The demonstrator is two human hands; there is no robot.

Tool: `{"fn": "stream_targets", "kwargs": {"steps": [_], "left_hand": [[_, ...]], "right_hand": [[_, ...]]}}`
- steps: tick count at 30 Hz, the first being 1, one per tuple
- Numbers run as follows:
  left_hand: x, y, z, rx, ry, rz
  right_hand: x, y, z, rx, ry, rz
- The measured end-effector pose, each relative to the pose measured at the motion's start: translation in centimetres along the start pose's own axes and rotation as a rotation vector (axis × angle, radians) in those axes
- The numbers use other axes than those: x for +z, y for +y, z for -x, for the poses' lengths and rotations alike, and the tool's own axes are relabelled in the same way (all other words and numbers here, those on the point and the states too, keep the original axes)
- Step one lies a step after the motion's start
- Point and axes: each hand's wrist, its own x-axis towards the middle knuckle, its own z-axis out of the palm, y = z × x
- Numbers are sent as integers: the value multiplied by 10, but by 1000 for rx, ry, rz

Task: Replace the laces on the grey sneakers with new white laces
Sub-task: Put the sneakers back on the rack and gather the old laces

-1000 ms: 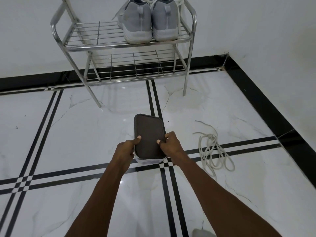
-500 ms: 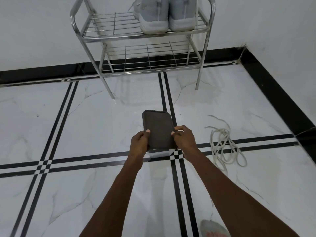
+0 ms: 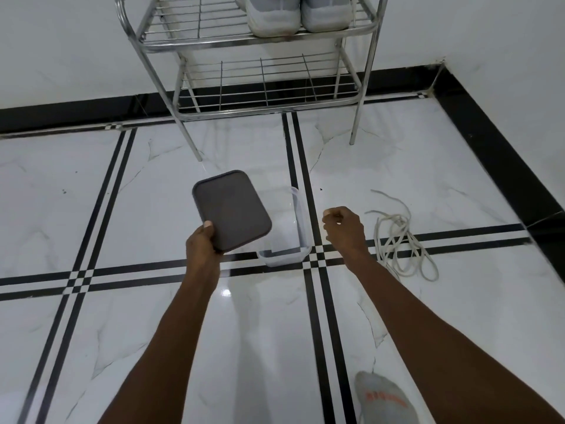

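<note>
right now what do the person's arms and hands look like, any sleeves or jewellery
Both forearms are bare up to the frame edge: no sleeves, gloves, watch or bracelets in view. The left hand and right hand show no rings, and the visible nails are short and unpainted. The only clothing in sight is a grey sock with orange lettering.

This looks like a home, most likely an entryway or a corner of a hall. The floor (image 3: 397,166) is glossy white marble-look tile crossed by double black inlay lines, and a black skirting band (image 3: 76,113) runs along the foot of plain white walls (image 3: 61,47) that meet in a corner at the right. A small two-tier shoe rack (image 3: 266,99) of chromed steel tube and wire stands against the back wall, with a pair of grey sneakers (image 3: 299,13) on its upper shelf. A foot in a grey sock (image 3: 382,396) stands on the tile, as people go indoors at home.
</note>
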Motion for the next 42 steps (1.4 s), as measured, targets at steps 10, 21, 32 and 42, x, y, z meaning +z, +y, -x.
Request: {"fn": "stream_targets", "kwargs": {"steps": [10, 21, 32, 42], "left_hand": [[-47, -43, -27, -106, 187, -311], [-57, -84, -28, 143, 176, -881], [-46, -84, -25, 199, 223, -941], [-45, -85, -22, 58, 279, -792]], "right_hand": [[-19, 46, -13, -108, -15, 348], [-81, 81, -41, 112, -19, 906], [-81, 107, -45, -109, 40, 721], [-65, 58, -29, -15, 1, 173]]}}
